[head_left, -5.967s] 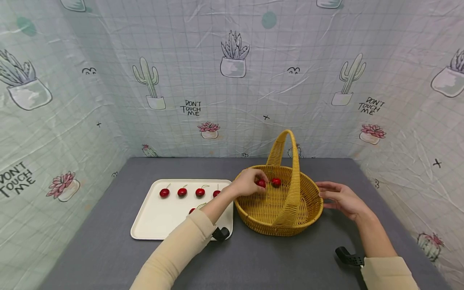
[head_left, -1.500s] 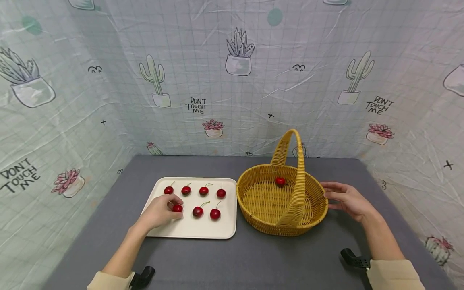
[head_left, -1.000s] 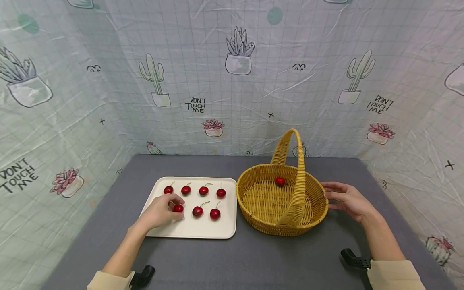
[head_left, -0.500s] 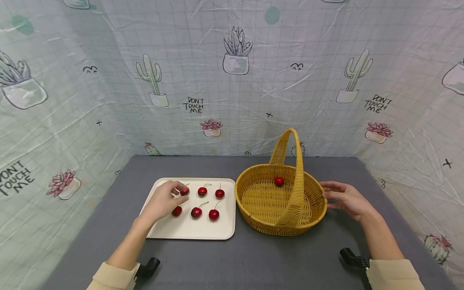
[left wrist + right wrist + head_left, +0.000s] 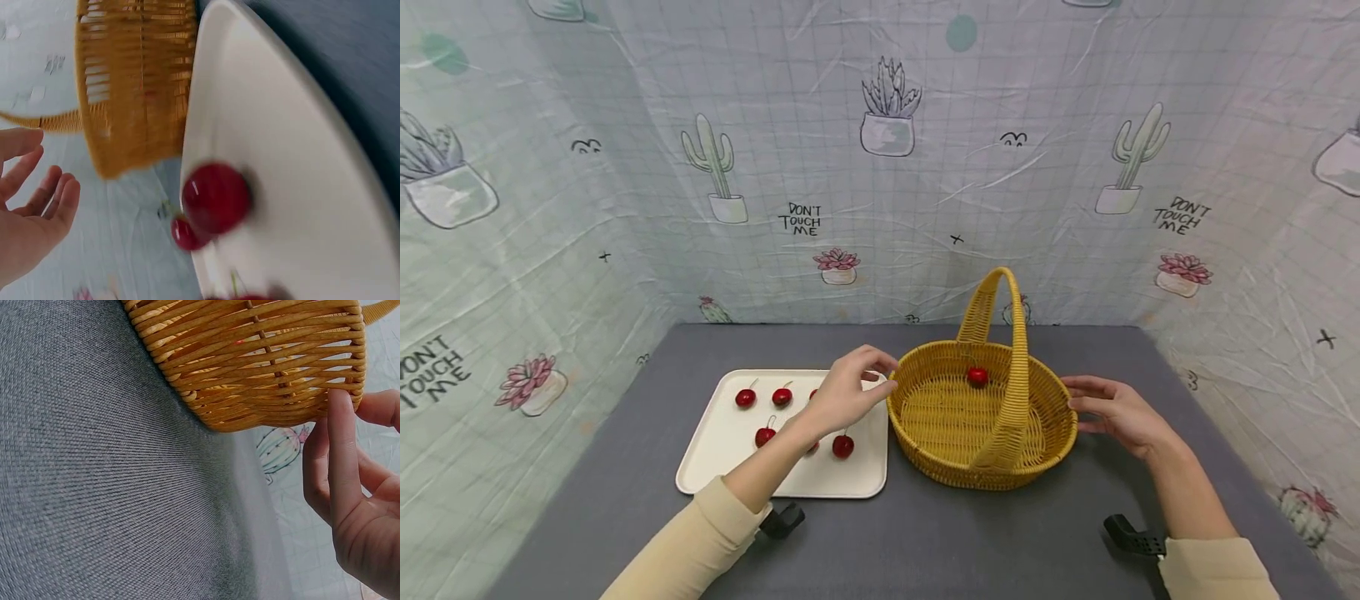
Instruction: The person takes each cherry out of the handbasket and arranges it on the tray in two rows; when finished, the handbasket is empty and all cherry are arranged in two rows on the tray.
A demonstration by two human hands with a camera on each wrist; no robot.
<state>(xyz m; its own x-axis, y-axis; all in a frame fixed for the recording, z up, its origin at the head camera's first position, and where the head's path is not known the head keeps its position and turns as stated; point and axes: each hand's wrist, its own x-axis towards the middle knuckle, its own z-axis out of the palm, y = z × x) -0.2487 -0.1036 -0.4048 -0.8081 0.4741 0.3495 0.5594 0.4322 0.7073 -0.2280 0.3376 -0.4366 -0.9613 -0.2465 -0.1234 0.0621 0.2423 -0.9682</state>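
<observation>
My left hand point(image 5: 847, 395) is above the right end of a cream tray point(image 5: 715, 454), its fingertips close to the left rim of a yellow woven basket point(image 5: 928, 450). The left wrist view shows its fingers point(image 5: 65, 203) loosely bent, with nothing between them. Several red cherries point(image 5: 843, 447) with stems lie on the tray in two rows; my left hand and forearm cover some. One cherry point(image 5: 977, 377) sits at the back inside the basket. My right hand point(image 5: 1116, 414) touches the basket's right rim with fairly straight fingers point(image 5: 342, 444).
The basket's tall arched handle point(image 5: 1017, 367) rises over its middle. Grey cloth point(image 5: 925, 550) covers the table. A patterned curtain point(image 5: 775, 292) stands behind and at both sides. A black wrist mount point(image 5: 782, 521) hangs below my left forearm, close to the tray's front edge.
Six seconds ago my left hand held a cherry in the basket; later it set a cherry down at the front row's left end. It has since moved right toward the basket. My right hand stayed.
</observation>
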